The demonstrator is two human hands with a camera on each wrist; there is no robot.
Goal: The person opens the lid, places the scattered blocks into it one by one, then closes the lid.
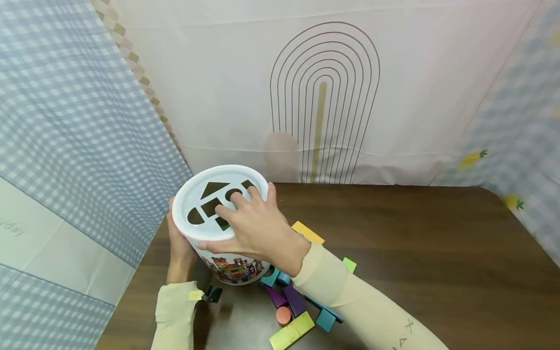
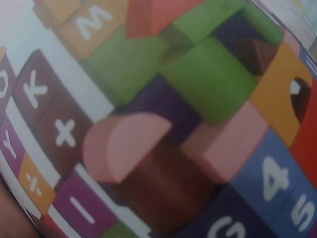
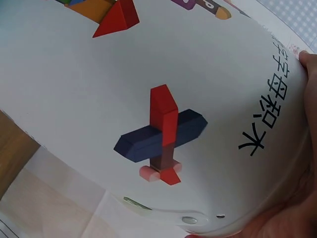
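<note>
A white bucket (image 1: 232, 270) printed with coloured blocks stands on the table, tilted in the head view. Its white lid (image 1: 185, 194) has several shaped holes. My left hand (image 1: 178, 250) holds the bucket's left side, fingers mostly hidden behind it. My right hand (image 1: 258, 226) spreads over the lid and grips it, the thumb along the front rim and fingertips at the holes. The left wrist view is filled by the bucket's printed side (image 2: 148, 139). In the right wrist view, part of the right hand (image 3: 277, 218) is against the rim, near a printed aeroplane.
Loose blocks lie right of the bucket, partly under the right forearm: a yellow-green bar (image 1: 292, 331), a purple block (image 1: 294, 299), an orange-pink cylinder (image 1: 283, 316), a teal block (image 1: 325, 320) and a yellow block (image 1: 308, 232). A checked curtain (image 1: 78, 121) hangs at left.
</note>
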